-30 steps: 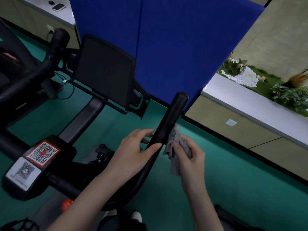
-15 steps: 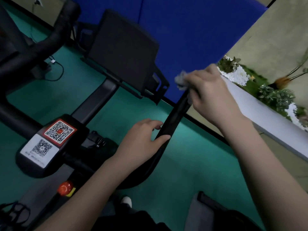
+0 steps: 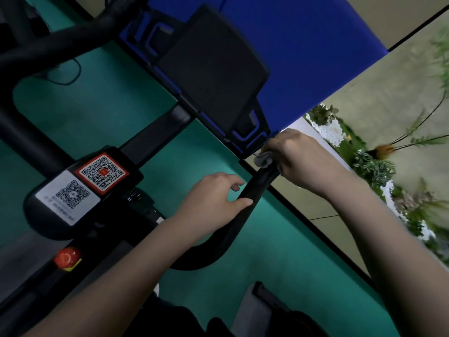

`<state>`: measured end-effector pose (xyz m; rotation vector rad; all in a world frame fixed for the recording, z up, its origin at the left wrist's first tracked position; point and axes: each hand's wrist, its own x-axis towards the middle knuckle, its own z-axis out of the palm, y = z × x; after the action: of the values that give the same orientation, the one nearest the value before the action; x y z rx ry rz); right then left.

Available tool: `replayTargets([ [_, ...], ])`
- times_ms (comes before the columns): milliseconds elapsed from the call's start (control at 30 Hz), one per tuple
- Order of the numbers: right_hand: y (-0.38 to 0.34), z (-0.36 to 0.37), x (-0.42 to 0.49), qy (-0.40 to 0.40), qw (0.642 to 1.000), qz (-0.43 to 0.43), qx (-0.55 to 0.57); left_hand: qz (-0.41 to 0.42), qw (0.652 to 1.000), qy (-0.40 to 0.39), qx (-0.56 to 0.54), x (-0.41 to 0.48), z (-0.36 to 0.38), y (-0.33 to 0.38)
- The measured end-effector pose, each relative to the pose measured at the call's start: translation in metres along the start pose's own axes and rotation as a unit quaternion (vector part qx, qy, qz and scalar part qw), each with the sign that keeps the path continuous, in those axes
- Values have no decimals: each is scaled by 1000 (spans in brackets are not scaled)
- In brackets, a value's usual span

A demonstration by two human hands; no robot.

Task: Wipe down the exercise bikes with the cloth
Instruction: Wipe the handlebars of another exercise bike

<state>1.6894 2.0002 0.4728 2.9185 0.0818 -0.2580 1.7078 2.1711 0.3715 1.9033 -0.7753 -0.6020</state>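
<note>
Grey cloth (image 3: 263, 159) is bunched at the very tip of the bike's right handlebar (image 3: 250, 193), gripped there by the right hand (image 3: 298, 159), whose fingers curl round cloth and bar end together. A fold of the cloth pokes out on the hand's left side. The left hand (image 3: 213, 203) sits lower on the same bar, thumb against it and fingers loosely bent just beside it, closed on nothing.

The bar tip lies close under the lower corner of the dark screen (image 3: 211, 69) and its bracket, by the bottom edge of the blue panel (image 3: 315, 45) — a tight spot. Green floor (image 3: 109, 113) shows open between the bar and the centre stem (image 3: 150, 139), and again on the bar's right as far as a black skirting line (image 3: 315, 229). Beyond that a white ledge (image 3: 323, 139) carries plants (image 3: 374, 164). Two QR labels (image 3: 97, 178) sit on the stem housing, with a red knob (image 3: 66, 257) below — both well apart from the hands.
</note>
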Motion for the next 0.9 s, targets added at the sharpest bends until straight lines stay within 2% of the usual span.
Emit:
replayTargets([
  [267, -30, 19, -5, -45, 998, -1, 47, -22, 999, -32, -10, -5, -5, -4],
  [433, -40, 26, -14, -14, 986, 36, 160, -25, 999, -39, -14, -12, -7, -7],
  [533, -39, 19, -23, 5, 962, 80, 260, -26, 998, -50, -11, -14, -8, -6],
  [567, -37, 19, -24, 38, 960, 87, 262, -26, 998, -55, -9, -14, -7, -5],
  [667, -37, 27, -27, 130, 973, 69, 178, -24, 998, -57, -10, -14, -6, -1],
  [767, -49, 39, -32, 117, 974, 49, 187, -28, 998, -56, -19, -13, -7, 1],
  [833, -56, 41, -36, 106, 959, 75, 254, -27, 998, -59, -23, -14, -8, 1],
  [900, -55, 40, -39, 123, 921, 130, 347, -26, 997, -65, -25, -15, -10, 1],
])
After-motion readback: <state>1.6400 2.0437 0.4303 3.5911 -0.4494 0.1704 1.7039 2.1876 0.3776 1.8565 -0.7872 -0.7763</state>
